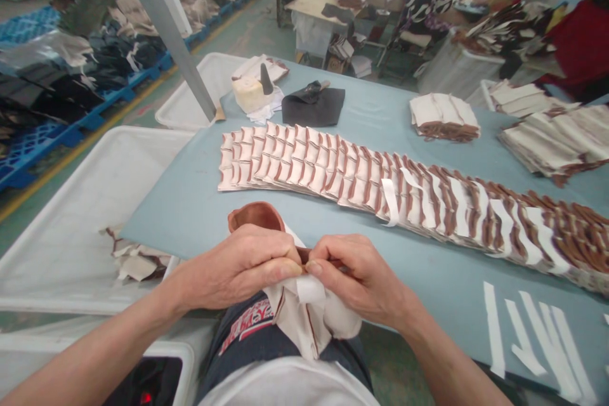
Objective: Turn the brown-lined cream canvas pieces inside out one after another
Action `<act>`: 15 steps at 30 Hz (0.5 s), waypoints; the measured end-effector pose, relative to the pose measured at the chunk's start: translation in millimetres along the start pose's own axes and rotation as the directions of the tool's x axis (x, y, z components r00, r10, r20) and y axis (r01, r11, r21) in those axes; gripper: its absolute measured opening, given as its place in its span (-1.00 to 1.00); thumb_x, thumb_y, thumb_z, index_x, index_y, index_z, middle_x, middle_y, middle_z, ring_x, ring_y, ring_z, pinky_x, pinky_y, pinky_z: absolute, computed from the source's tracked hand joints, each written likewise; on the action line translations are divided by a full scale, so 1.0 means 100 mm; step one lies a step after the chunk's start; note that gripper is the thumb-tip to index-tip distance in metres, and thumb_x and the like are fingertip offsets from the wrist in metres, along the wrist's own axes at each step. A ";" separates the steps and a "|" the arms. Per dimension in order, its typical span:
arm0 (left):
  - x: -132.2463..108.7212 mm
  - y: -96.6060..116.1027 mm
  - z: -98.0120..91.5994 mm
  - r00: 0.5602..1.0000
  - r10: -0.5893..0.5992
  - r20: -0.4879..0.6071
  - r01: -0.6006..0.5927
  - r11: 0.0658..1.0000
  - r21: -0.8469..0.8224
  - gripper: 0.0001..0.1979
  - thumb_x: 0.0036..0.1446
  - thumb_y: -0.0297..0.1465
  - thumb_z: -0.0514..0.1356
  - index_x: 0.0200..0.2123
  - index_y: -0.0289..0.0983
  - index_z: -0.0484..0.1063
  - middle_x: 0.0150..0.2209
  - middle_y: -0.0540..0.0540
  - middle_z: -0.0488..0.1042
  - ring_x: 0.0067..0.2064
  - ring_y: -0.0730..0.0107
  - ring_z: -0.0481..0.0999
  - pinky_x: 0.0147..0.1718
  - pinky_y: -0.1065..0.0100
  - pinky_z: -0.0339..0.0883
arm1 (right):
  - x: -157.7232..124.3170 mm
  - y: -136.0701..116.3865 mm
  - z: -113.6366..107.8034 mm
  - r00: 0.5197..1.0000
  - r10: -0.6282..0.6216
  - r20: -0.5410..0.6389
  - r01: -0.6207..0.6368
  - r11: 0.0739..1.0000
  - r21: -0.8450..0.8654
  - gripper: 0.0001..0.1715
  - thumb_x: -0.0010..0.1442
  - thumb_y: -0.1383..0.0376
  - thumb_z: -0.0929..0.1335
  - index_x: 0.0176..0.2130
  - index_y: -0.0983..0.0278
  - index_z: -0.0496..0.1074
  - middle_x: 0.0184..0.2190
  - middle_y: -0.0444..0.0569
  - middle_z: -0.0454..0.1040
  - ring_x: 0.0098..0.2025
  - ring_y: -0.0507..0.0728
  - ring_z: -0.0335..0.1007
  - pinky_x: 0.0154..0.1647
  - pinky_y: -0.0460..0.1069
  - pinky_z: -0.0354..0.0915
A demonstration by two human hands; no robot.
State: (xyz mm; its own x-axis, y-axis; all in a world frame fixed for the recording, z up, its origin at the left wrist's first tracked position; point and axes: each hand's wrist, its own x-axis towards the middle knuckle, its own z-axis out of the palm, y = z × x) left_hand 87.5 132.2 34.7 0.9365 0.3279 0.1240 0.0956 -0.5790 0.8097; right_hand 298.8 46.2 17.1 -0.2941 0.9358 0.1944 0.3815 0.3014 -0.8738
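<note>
A cream and brown sewn piece hangs between my hands at the table's front edge, with a white strip on it. My left hand pinches its brown edge from the left, thumb and fingers pressed together. From the right, my right hand pinches the same edge, its thumb close to the left thumb. The brown curved end of the piece rises behind my left hand. Beyond my hands, a long row of overlapping cream and brown pieces lies across the blue table, with white strips over its right part.
Loose white strips lie at the table's right front. A dark cloth, a tape roll with a black cone and stacked pieces are farther back. White bins stand left, near a metal post.
</note>
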 end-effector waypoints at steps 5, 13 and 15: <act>-0.07 -0.04 0.06 0.994 0.108 -0.019 -0.087 0.880 0.468 -0.64 0.51 -0.38 -0.06 -0.36 -0.29 0.36 -0.43 -0.02 0.42 -0.41 0.38 0.38 -0.37 0.33 0.19 | -0.02 0.04 0.00 1.000 0.024 0.011 -0.023 0.998 -0.065 -0.67 0.41 0.33 0.27 -0.44 0.24 0.30 -0.56 -0.21 0.29 -0.53 -0.02 0.18 -0.43 -0.09 0.08; -0.15 -0.06 0.05 0.999 0.048 -0.024 -0.035 0.927 0.374 -0.62 0.53 -0.35 -0.07 -0.37 -0.27 0.34 -0.43 0.00 0.39 -0.39 0.38 0.36 -0.31 0.34 0.18 | -0.05 -0.01 -0.07 0.993 -0.015 0.116 0.032 0.988 -0.151 -0.72 0.46 0.34 0.23 -0.30 0.25 0.40 -0.46 -0.15 0.43 -0.44 0.02 0.31 -0.34 -0.07 0.13; -0.13 -0.03 0.02 1.000 -0.001 -0.017 0.006 0.953 0.304 -0.61 0.53 -0.31 -0.06 -0.37 -0.27 0.35 -0.42 0.00 0.40 -0.36 0.37 0.36 -0.28 0.33 0.18 | -0.07 -0.03 -0.10 0.993 -0.036 0.115 0.057 0.982 -0.180 -0.71 0.47 0.33 0.22 -0.30 0.25 0.41 -0.45 -0.13 0.46 -0.43 0.03 0.33 -0.33 -0.06 0.14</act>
State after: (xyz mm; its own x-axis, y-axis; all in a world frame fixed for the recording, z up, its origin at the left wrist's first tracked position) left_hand 76.1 128.0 29.1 0.9307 0.3410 0.1325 0.1995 -0.7766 0.5975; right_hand 308.3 40.6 22.7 -0.4067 0.8970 0.1734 0.5158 0.3821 -0.7667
